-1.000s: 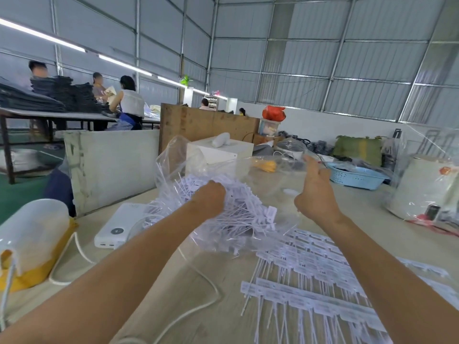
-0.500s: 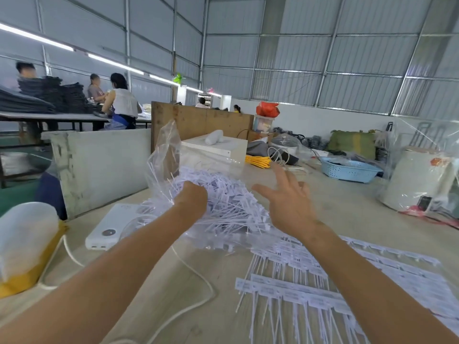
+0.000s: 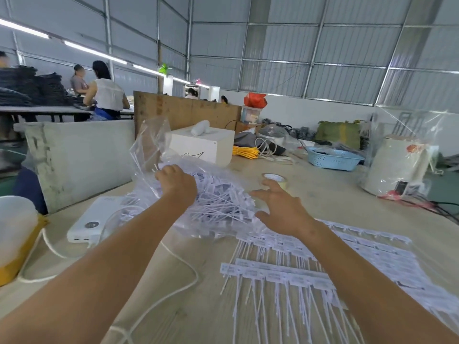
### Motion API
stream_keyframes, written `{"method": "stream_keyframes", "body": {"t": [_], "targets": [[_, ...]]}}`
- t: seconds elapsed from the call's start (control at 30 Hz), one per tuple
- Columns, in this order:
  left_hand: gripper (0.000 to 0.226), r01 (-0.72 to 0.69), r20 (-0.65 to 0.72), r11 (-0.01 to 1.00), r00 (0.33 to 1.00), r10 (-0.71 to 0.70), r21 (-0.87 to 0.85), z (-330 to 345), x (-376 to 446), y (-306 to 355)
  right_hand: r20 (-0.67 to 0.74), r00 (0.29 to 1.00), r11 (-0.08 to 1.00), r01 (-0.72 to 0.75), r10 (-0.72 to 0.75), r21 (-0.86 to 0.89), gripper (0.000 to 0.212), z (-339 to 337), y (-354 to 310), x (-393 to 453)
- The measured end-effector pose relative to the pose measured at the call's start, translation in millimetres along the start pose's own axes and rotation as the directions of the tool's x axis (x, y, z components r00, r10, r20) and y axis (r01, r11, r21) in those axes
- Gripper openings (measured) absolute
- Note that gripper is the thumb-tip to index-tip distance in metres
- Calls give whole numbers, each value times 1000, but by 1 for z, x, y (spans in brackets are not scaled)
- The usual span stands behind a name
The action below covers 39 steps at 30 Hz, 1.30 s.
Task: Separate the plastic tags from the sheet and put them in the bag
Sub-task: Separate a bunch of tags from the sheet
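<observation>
A clear plastic bag [image 3: 149, 145] full of loose white plastic tags [image 3: 221, 197] lies on the wooden table in front of me. My left hand [image 3: 177, 181] is curled inside the bag's mouth on top of the tag pile; what it holds is hidden. My right hand [image 3: 283, 207] hovers with spread fingers at the bag's right edge, palm down, holding nothing. Sheets of joined white tags [image 3: 293, 274] lie spread on the table at the lower right, under my right forearm.
A white power bank [image 3: 92, 224] with a white cable [image 3: 173, 289] lies left of the bag. A tape roll [image 3: 274, 178] sits beyond my right hand. A white box [image 3: 201, 145], a blue basket [image 3: 332, 158], a wrapped white appliance [image 3: 395, 165] and a grey board [image 3: 79, 157] stand around.
My right hand has dropped from raised and upright to low over the table beside the bag, fingers spread. The bag top has sagged. My left hand stays in the bag.
</observation>
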<state>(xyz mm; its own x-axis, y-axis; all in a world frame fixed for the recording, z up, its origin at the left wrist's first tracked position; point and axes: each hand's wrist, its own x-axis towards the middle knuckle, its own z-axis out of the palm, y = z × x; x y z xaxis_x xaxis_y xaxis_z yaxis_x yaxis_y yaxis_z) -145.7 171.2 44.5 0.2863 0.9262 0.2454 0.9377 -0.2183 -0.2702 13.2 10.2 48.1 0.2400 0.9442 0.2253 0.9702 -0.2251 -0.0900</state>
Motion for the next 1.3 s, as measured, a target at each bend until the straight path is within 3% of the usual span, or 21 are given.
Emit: {"method": "stream_keyframes", "body": {"t": [0.13, 0.23, 0.3, 0.37, 0.43, 0.5, 0.6, 0.77, 0.87, 0.97, 1.07, 1.13, 1.23, 1.3], "targets": [[31, -74, -139, 992, 986, 88, 103, -45, -42, 34, -227, 971, 993, 87, -68, 73, 42, -9, 18, -22], [21, -261, -300, 965, 919, 257, 28, -81, -81, 62, -385, 923, 984, 71, -4, 161, 44, -19, 49, -46], [17, -524, -375, 847, 806, 457, -92, -97, -108, 81, -426, 899, 979, -9, 98, 205, 42, -23, 78, -67], [19, -749, -321, 574, 661, 678, -330, -101, -129, 100, -389, 895, 962, -130, 218, 241, 40, -21, 109, -91], [26, -794, -158, 352, 481, 862, -496, -96, -145, 120, -266, 899, 926, -285, 348, 247, 39, -14, 140, -117], [36, -819, -20, 312, 366, 930, -482, -84, -156, 139, -98, 885, 881, -432, 455, 193, 35, -7, 167, -141], [54, -850, 87, 354, 349, 933, -390, -71, -163, 160, 59, 850, 841, -527, 524, 124, 44, 4, 188, -165], [40, -881, 132, 362, 337, 932, -305, -79, -152, 173, -12, 878, 869, -471, 478, 152, 29, 5, 195, -179], [27, -869, 94, 329, 317, 944, -371, -94, -146, 172, -106, 872, 867, -449, 478, 216, 30, -6, 200, -184], [22, -776, -1, 237, 293, 956, -584, -106, -138, 163, -145, 868, 840, -399, 476, 368, 22, -17, 196, -187], [25, -633, -39, 131, 247, 968, -763, -105, -135, 159, -46, 912, 767, -315, 408, 559, 24, -25, 191, -194], [24, -580, -21, 127, 241, 970, -804, -99, -133, 158, 95, 931, 696, -329, 353, 638, 23, -29, 191, -200], [21, -521, 21, 151, 248, 969, -840, -88, -127, 160, 267, 917, 722, -398, 296, 566, 23, -32, 194, -205], [20, -477, 74, 172, 217, 973, -862, -81, -122, 161, 277, 913, 765, -403, 299, 503, 21, -32, 197, -204]]}}
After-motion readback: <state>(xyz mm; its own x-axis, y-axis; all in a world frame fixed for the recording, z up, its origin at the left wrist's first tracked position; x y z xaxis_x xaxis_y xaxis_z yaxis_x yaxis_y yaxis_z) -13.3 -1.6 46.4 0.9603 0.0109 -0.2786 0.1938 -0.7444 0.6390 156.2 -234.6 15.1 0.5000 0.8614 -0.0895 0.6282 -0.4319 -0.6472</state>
